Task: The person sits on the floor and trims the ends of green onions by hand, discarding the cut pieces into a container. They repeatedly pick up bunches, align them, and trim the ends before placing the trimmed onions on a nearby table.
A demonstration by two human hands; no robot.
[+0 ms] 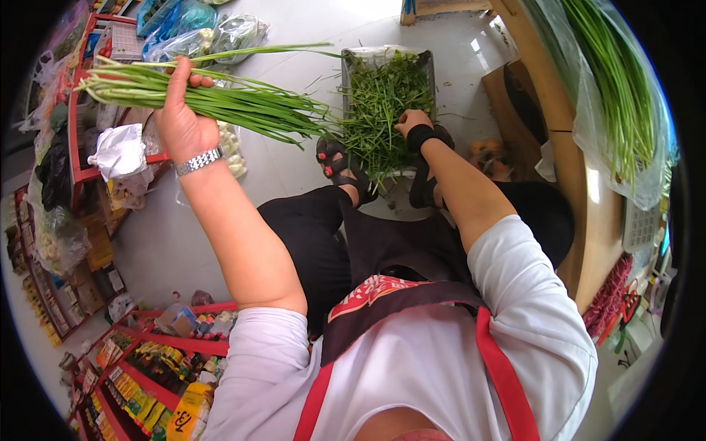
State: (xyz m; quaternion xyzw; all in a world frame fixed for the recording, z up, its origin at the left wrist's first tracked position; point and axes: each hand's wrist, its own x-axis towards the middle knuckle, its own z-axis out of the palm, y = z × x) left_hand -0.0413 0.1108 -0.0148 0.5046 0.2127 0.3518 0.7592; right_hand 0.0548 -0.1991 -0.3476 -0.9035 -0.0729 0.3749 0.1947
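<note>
My left hand [187, 113], with a metal watch at its wrist, grips a bundle of long green garlic chives [237, 107]. Their pale stem ends point left and their leaf tips point right, towards a crate. One or a few stalks stick out apart from the bundle above my fingers. My right hand [413, 122], with a black band on the wrist, is over the right side of the crate [432, 77], its fingers bent close together; whether they pinch anything cannot be told. Loose green leaves and trimmings [380, 105] fill the lined crate and hang over its near edge.
The crate stands on the tiled floor between my sandalled feet [336, 165]. More long green stalks [612, 82] lie in clear plastic on the wooden counter [573, 220] at right. Bagged vegetables [237, 36] are at upper left, red shelves [182, 344] with packets at lower left.
</note>
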